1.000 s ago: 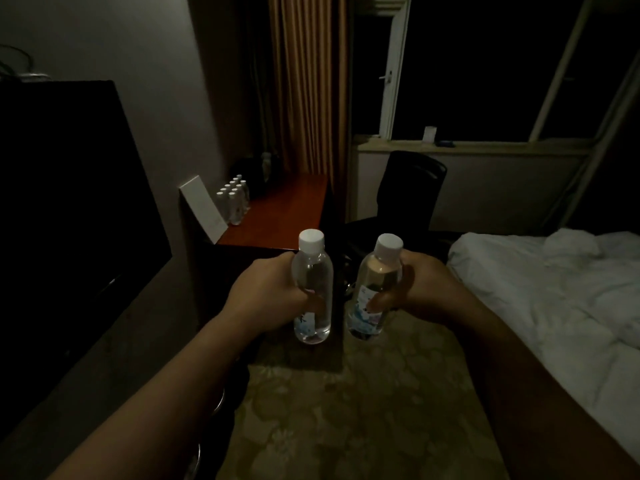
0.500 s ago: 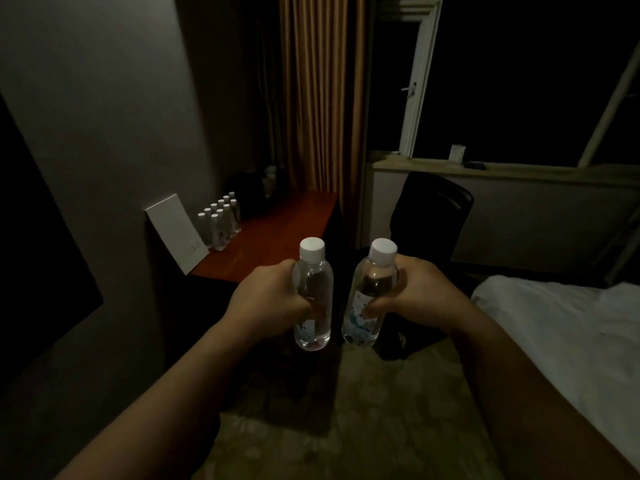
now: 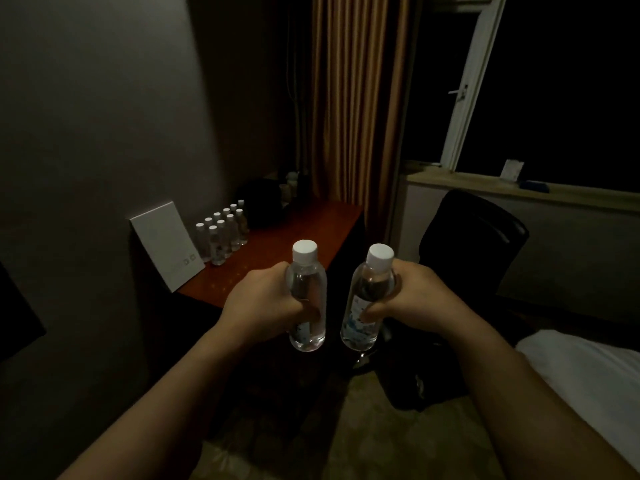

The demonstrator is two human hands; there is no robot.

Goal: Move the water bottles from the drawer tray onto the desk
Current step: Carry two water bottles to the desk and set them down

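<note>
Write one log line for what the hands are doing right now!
left hand: holds left bottle upright | right hand: holds right bottle | desk: more bottles by wall

The room is very dim. The window (image 3: 561, 81) is all black. A little soft light falls on the wall (image 3: 104, 98) and the red bench (image 3: 298, 233). The white bottle caps (image 3: 304, 250) look brightest. The corners are dark and hard to see. Edges look bent and a bit fuzzy.
</note>
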